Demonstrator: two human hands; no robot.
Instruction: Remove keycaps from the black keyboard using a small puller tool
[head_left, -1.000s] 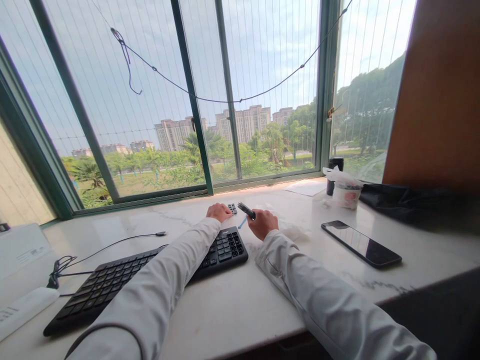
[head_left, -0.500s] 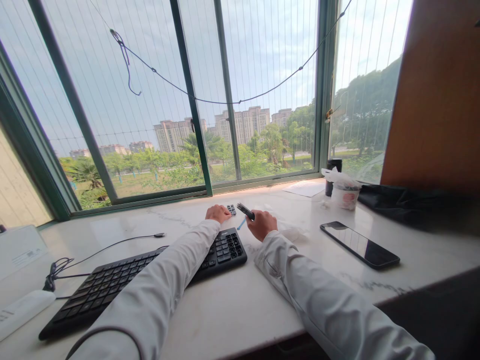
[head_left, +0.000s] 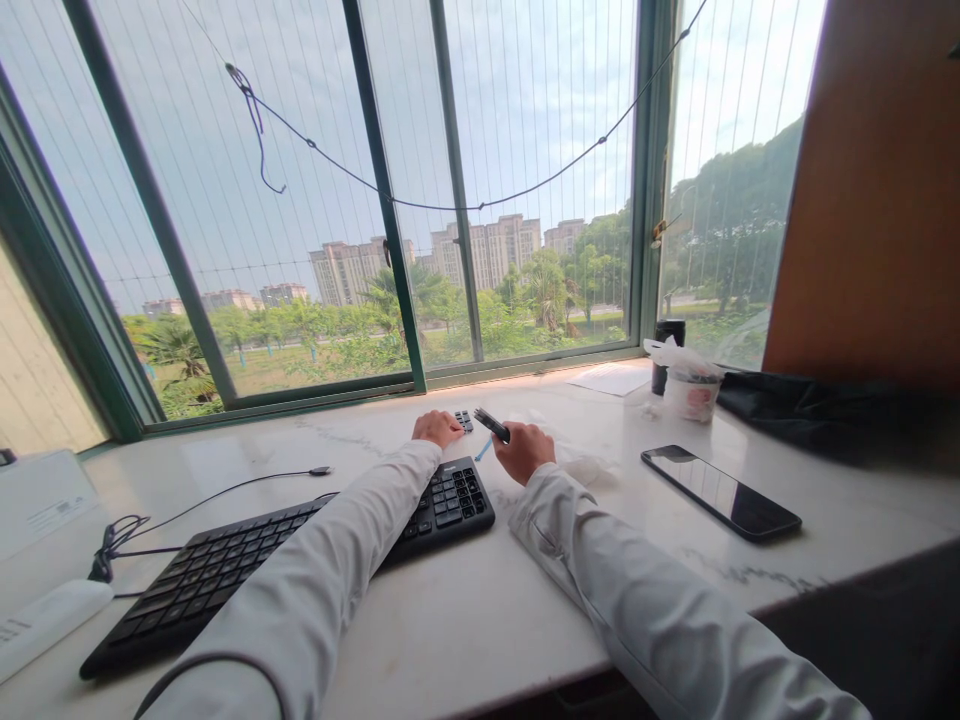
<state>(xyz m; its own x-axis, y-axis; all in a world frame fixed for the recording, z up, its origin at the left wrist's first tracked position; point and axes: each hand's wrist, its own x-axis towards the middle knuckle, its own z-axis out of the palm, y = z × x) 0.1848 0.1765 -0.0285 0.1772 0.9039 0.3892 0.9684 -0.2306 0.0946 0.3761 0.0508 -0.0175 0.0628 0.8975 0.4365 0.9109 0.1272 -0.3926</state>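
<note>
My left hand (head_left: pixel 437 427) lies curled on the white marble sill beyond the far right corner of a black keyboard (head_left: pixel 289 552), touching a small cluster of loose black keycaps (head_left: pixel 464 420). My right hand (head_left: pixel 523 448) is closed on a small dark tool (head_left: pixel 492 424) that points up and left toward the keycaps. A thin light-blue stick (head_left: pixel 484 447) lies on the sill between the two hands. Both arms are in white sleeves, and the left forearm crosses over the keyboard.
A black phone (head_left: pixel 721 493) lies face up on the right. Behind it stand a plastic-covered cup (head_left: pixel 688 385) and a dark cylinder (head_left: pixel 667 335), with paper (head_left: pixel 613 377) and dark cloth (head_left: pixel 825 412) nearby. A cable (head_left: pixel 217 495) and white boxes (head_left: pixel 41 500) sit left.
</note>
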